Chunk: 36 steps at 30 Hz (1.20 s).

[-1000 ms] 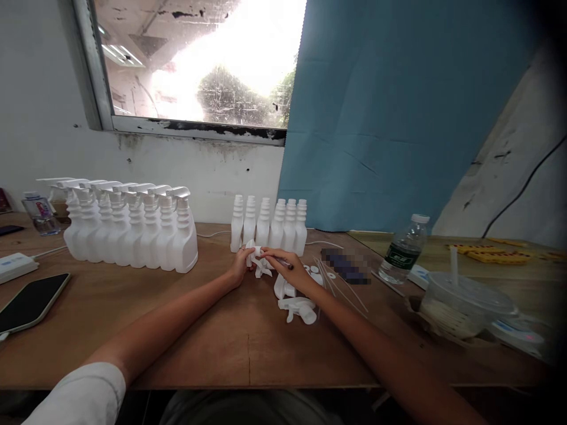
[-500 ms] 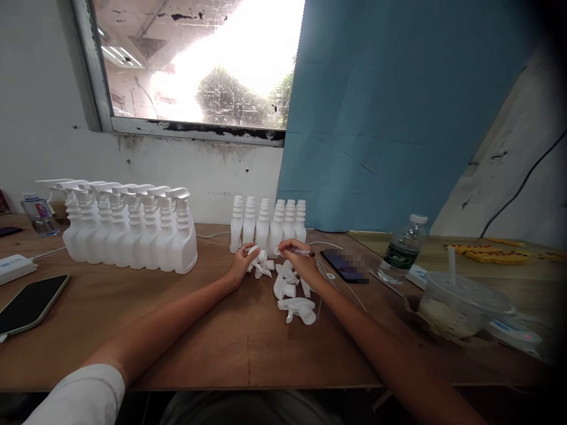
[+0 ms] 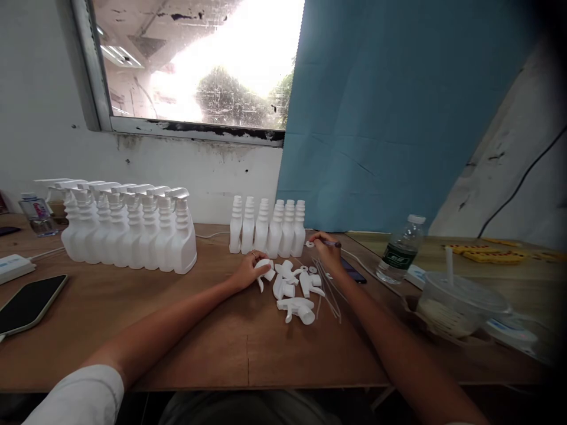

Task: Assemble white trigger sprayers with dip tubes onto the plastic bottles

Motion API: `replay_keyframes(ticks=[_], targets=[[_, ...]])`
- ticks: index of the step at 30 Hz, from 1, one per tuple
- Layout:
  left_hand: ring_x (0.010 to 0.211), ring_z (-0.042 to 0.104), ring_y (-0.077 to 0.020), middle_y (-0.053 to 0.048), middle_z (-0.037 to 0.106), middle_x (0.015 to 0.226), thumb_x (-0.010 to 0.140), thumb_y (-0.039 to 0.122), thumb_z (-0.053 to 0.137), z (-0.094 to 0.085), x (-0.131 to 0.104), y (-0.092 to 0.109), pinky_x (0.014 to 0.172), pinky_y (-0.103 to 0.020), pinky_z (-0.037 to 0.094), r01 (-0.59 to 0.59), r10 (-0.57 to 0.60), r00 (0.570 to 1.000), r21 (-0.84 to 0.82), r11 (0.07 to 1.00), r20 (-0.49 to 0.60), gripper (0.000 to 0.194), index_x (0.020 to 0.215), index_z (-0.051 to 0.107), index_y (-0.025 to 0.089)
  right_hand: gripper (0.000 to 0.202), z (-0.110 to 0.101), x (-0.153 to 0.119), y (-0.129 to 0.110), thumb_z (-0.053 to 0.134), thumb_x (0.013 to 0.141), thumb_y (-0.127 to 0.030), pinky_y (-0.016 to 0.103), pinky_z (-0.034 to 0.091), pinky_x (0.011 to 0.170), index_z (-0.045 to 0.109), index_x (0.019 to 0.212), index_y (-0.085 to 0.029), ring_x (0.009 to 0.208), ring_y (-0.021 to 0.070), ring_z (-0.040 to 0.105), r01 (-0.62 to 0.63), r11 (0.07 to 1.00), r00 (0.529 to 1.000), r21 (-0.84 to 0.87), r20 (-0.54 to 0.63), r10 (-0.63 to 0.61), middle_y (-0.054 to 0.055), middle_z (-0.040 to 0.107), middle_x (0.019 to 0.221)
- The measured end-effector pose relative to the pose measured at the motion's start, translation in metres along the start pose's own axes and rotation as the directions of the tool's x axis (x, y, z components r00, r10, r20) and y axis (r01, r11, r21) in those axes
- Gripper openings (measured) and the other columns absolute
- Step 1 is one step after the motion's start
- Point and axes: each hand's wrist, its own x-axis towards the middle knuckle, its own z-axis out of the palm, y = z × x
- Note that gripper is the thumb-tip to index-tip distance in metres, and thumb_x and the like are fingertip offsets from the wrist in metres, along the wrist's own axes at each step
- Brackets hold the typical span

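Note:
My left hand [image 3: 250, 271] is closed round a white trigger spray head [image 3: 264, 269], its lever pointing down. Farther right, my right hand [image 3: 326, 252] grips a dark pen-like tool [image 3: 332, 243], whose back end sticks out to the right. By those fingertips is a small white ring [image 3: 310, 244]; whether the tool touches it I cannot tell. Several loose white spray heads lie between the hands, among them one near the front [image 3: 296, 308]. Beside them are more small rings [image 3: 312, 270] and thin clear tubes [image 3: 326, 301].
Several open-necked white bottles [image 3: 275, 231] stand behind the hands. To the left is a row of bottles with spray heads [image 3: 133, 236]. A phone [image 3: 31, 304] lies at left. At right are another phone [image 3: 353, 271], a water bottle [image 3: 401, 254] and a plastic cup [image 3: 460, 304].
My right hand has moved right with the pen-like tool, away from the left hand to the small ring. My left hand has dropped slightly nearer with the spray head, uncovering more loose parts.

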Motion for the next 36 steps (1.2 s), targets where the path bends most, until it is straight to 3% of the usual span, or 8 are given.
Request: replay_keyframes(ticks=[4,11,20,23,25,29,32,36], targets=[[0.096,0.055,-0.0209,-0.009,0.059,0.103,0.079,0.031,0.066,0.001,0.0,-0.001,0.086,-0.032,0.044,-0.034,0.023,0.998,0.17,0.985,0.065,0.025,0.097,0.064,0.014,0.017,0.001,-0.001,0.0,0.046,0.065,-0.026,0.029,0.035,0.06,0.061,0.061,-0.018,0.063,0.0171,0.051,0.005,1.0,1.0,-0.014,-0.012,-0.005,0.002,0.06,0.062],[0.106,0.053,-0.0232,-0.01,0.06,0.107,0.084,0.036,0.062,0.002,-0.003,0.004,0.095,-0.035,0.041,-0.167,0.138,0.982,0.243,0.956,0.132,0.026,0.101,0.063,0.017,0.017,0.0,-0.001,-0.001,0.045,0.064,-0.025,0.028,0.034,0.06,0.06,0.061,-0.018,0.062,0.0169,0.051,0.008,0.999,0.998,-0.035,-0.057,-0.01,0.001,0.059,0.061],[0.092,0.056,-0.022,-0.008,0.06,0.097,0.085,0.032,0.059,0.0,0.005,0.009,0.085,-0.034,0.044,-0.154,0.167,0.985,0.198,0.968,-0.048,0.017,0.092,0.064,0.018,0.018,-0.001,-0.002,0.0,0.045,0.066,-0.025,0.029,0.035,0.059,0.062,0.064,-0.019,0.061,0.0172,0.049,0.027,0.998,0.998,-0.053,-0.047,-0.029,0.001,0.058,0.061],[0.101,0.055,-0.0245,-0.01,0.058,0.104,0.084,0.024,0.057,-0.024,0.019,0.046,0.091,-0.037,0.043,-0.24,0.286,0.956,0.384,0.892,-0.066,0.014,0.095,0.063,0.019,0.017,-0.001,-0.003,-0.002,0.045,0.067,-0.024,0.029,0.035,0.058,0.061,0.064,-0.019,0.061,0.0171,0.049,0.027,0.998,0.998,-0.053,-0.054,-0.03,0.001,0.058,0.061],[0.11,0.052,-0.0285,-0.012,0.056,0.114,0.085,0.026,0.056,-0.052,0.026,0.082,0.097,-0.043,0.039,-0.274,0.372,0.927,0.594,0.756,-0.046,0.017,0.098,0.063,0.019,0.017,-0.001,-0.004,-0.003,0.045,0.067,-0.024,0.029,0.035,0.058,0.061,0.064,-0.02,0.061,0.0171,0.05,0.031,0.998,0.998,-0.049,-0.051,-0.034,0.001,0.058,0.062],[0.118,0.045,-0.0337,-0.013,0.055,0.121,0.088,0.034,0.054,-0.118,0.026,0.145,0.099,-0.051,0.035,-0.105,0.462,0.871,0.857,0.505,-0.166,0.021,0.101,0.063,0.02,0.016,0.002,-0.006,-0.005,0.046,0.067,-0.025,0.029,0.036,0.06,0.061,0.061,-0.02,0.061,0.0174,0.051,0.047,0.998,0.998,-0.041,-0.029,-0.048,0.001,0.059,0.062],[0.12,0.042,-0.0369,-0.015,0.052,0.125,0.088,0.036,0.053,-0.157,0.017,0.164,0.099,-0.052,0.035,0.101,0.492,0.812,0.905,0.414,-0.316,0.025,0.103,0.062,0.018,0.017,0.003,-0.007,-0.006,0.046,0.067,-0.025,0.029,0.037,0.061,0.06,0.06,-0.019,0.062,0.0181,0.053,0.063,0.997,0.998,-0.037,-0.022,-0.064,0.002,0.06,0.062],[0.116,0.047,-0.0371,-0.015,0.057,0.117,0.086,0.034,0.055,-0.185,0.008,0.165,0.094,-0.049,0.04,0.276,0.385,0.818,0.879,0.388,-0.427,0.024,0.101,0.062,0.017,0.017,0.003,-0.007,-0.008,0.047,0.068,-0.025,0.029,0.039,0.061,0.06,0.059,-0.02,0.063,0.0183,0.054,0.081,0.996,0.997,-0.041,-0.007,-0.082,0.002,0.061,0.062]])
